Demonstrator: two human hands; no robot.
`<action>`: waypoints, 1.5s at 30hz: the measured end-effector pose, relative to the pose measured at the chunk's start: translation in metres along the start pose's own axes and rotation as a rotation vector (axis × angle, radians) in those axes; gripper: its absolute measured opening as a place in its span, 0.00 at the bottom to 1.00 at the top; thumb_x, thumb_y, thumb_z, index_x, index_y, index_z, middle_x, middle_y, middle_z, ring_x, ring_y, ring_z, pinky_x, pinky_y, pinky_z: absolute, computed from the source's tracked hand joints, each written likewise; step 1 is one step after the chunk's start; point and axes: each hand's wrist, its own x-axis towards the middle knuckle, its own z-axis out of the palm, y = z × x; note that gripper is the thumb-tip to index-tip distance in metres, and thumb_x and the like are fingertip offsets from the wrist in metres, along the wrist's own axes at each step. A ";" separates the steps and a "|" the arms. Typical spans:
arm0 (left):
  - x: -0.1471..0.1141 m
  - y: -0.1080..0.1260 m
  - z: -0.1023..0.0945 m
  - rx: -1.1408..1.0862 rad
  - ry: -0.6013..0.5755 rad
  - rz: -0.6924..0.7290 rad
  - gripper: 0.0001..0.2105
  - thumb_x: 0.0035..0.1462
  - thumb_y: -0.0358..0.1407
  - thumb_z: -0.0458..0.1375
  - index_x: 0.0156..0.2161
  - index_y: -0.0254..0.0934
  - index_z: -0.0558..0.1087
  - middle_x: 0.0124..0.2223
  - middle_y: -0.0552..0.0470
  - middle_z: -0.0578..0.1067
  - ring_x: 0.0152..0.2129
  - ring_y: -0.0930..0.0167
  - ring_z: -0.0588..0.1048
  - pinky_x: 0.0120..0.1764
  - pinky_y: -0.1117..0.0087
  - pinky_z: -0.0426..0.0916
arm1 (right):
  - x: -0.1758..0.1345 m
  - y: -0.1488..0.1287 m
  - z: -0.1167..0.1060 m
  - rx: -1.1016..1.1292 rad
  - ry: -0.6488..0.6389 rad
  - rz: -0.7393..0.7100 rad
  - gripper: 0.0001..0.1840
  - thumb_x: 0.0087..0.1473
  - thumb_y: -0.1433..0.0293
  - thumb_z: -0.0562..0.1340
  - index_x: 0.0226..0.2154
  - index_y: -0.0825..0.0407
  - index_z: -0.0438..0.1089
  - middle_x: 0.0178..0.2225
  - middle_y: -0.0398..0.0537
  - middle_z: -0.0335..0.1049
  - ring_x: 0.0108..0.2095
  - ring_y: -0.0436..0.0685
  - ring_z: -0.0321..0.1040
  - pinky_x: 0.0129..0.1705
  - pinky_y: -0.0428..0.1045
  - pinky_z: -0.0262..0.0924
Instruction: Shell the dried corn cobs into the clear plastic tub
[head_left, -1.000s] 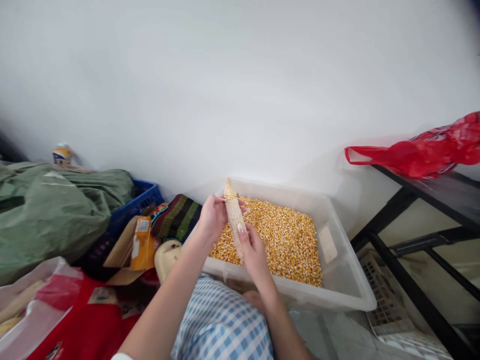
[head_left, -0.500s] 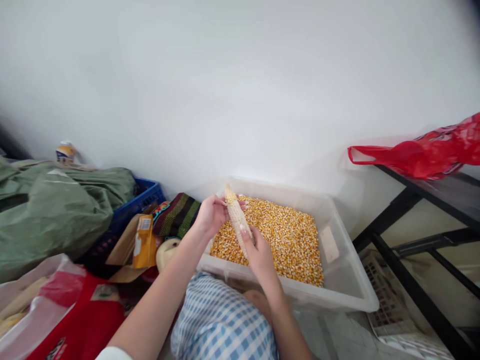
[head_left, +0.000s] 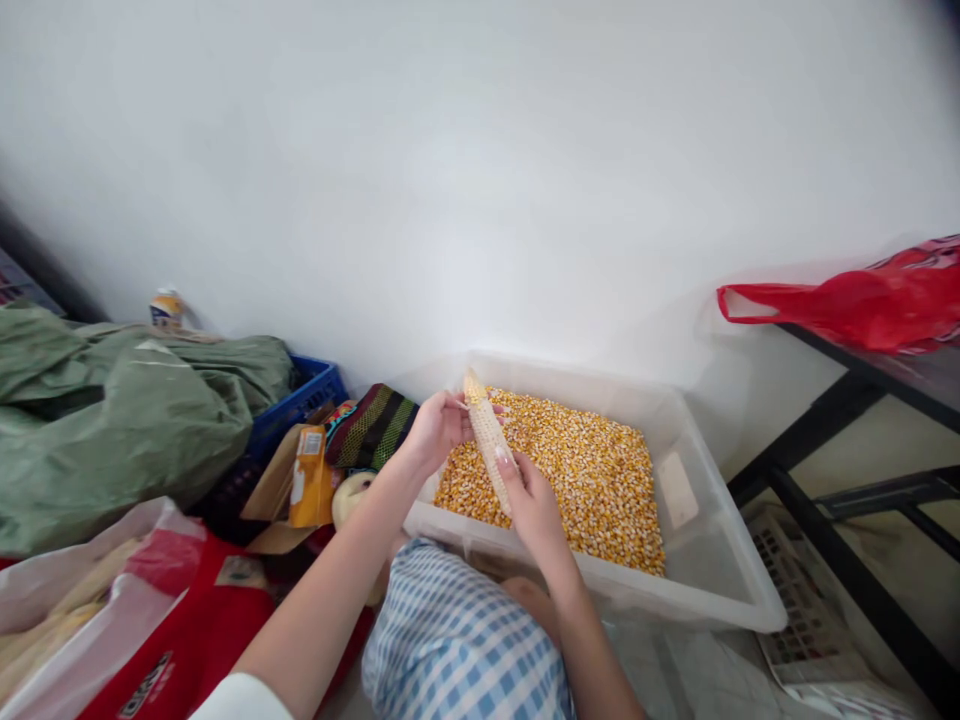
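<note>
A mostly bare corn cob [head_left: 489,440] slants over the bin, with some yellow kernels left near its upper tip. My right hand [head_left: 529,497] wraps round the lower part, thumb along the front. Higher up, my left hand [head_left: 441,430] holds the cob near the remaining kernels, its thumb at the side and its fingers partly hidden behind. Loose corn kernels [head_left: 585,470] lie beneath both hands in a translucent plastic bin [head_left: 724,535].
To the left are a green sack [head_left: 157,420], a blue crate [head_left: 319,385], an orange box [head_left: 311,480] and a red bag [head_left: 202,620]. A black-framed table [head_left: 825,430] bearing a red plastic bag [head_left: 862,305] stands at the right. A white wall rises behind the bin.
The whole view has shifted, so everything appears slightly farther right. Both hands stay on the cob in nearly the same pose.
</note>
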 end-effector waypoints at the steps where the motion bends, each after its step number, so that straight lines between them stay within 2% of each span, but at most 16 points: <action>1: 0.000 0.002 -0.002 0.035 -0.006 -0.017 0.16 0.42 0.32 0.46 0.37 0.29 0.67 0.34 0.40 0.75 0.32 0.63 0.73 0.37 0.62 0.66 | 0.000 0.001 0.000 0.004 0.001 0.005 0.21 0.53 0.55 0.49 0.34 0.52 0.68 0.29 0.46 0.69 0.30 0.53 0.62 0.33 0.46 0.55; 6: 0.008 0.008 -0.016 0.403 0.063 -0.074 0.11 0.43 0.36 0.51 0.32 0.33 0.71 0.28 0.45 0.75 0.24 0.66 0.73 0.28 0.69 0.65 | -0.001 0.002 -0.001 -0.022 0.016 0.011 0.20 0.53 0.55 0.49 0.32 0.51 0.68 0.28 0.45 0.68 0.29 0.53 0.62 0.32 0.46 0.54; 8: 0.011 0.013 -0.021 0.584 0.058 -0.116 0.09 0.43 0.36 0.52 0.27 0.33 0.71 0.23 0.46 0.74 0.19 0.67 0.72 0.23 0.72 0.63 | -0.001 0.003 -0.001 -0.056 0.031 0.014 0.20 0.53 0.55 0.49 0.31 0.51 0.67 0.27 0.45 0.67 0.29 0.52 0.61 0.32 0.46 0.53; 11: 0.012 0.023 -0.027 0.759 0.034 -0.185 0.12 0.45 0.37 0.50 0.20 0.31 0.70 0.18 0.46 0.72 0.14 0.69 0.69 0.19 0.74 0.58 | 0.000 0.003 -0.001 -0.100 0.035 0.020 0.20 0.53 0.54 0.49 0.30 0.51 0.67 0.27 0.46 0.67 0.28 0.52 0.61 0.31 0.45 0.53; 15: 0.014 0.031 -0.030 0.785 0.019 -0.256 0.14 0.46 0.39 0.48 0.20 0.31 0.69 0.16 0.47 0.69 0.11 0.72 0.65 0.17 0.74 0.57 | -0.001 0.004 -0.002 -0.113 0.008 0.014 0.22 0.54 0.54 0.48 0.33 0.52 0.68 0.28 0.47 0.69 0.29 0.53 0.63 0.33 0.46 0.53; 21: 0.017 0.030 -0.032 0.877 0.000 -0.307 0.14 0.45 0.41 0.47 0.21 0.33 0.68 0.16 0.48 0.69 0.13 0.73 0.64 0.20 0.73 0.59 | -0.001 0.002 -0.003 -0.158 -0.015 0.019 0.23 0.54 0.54 0.47 0.34 0.52 0.69 0.30 0.48 0.70 0.31 0.53 0.64 0.34 0.45 0.54; 29: 0.014 0.020 -0.034 0.912 0.044 -0.198 0.14 0.44 0.41 0.48 0.19 0.33 0.66 0.16 0.50 0.68 0.12 0.75 0.64 0.19 0.74 0.59 | -0.002 0.001 -0.003 -0.183 -0.024 0.002 0.23 0.54 0.54 0.47 0.35 0.53 0.69 0.31 0.50 0.70 0.32 0.54 0.65 0.35 0.46 0.54; 35: 0.014 0.020 -0.033 0.874 0.020 -0.164 0.15 0.45 0.42 0.47 0.19 0.33 0.65 0.15 0.50 0.68 0.12 0.75 0.64 0.18 0.74 0.59 | -0.002 -0.001 -0.003 -0.166 -0.029 -0.008 0.22 0.54 0.55 0.47 0.36 0.52 0.68 0.32 0.50 0.70 0.33 0.54 0.65 0.35 0.46 0.54; 45: 0.015 0.013 -0.035 0.972 0.026 -0.049 0.15 0.47 0.41 0.48 0.17 0.33 0.64 0.15 0.51 0.68 0.12 0.77 0.63 0.18 0.76 0.58 | -0.002 -0.001 -0.003 -0.267 0.000 -0.019 0.23 0.54 0.54 0.47 0.36 0.52 0.68 0.31 0.50 0.71 0.32 0.54 0.66 0.34 0.46 0.55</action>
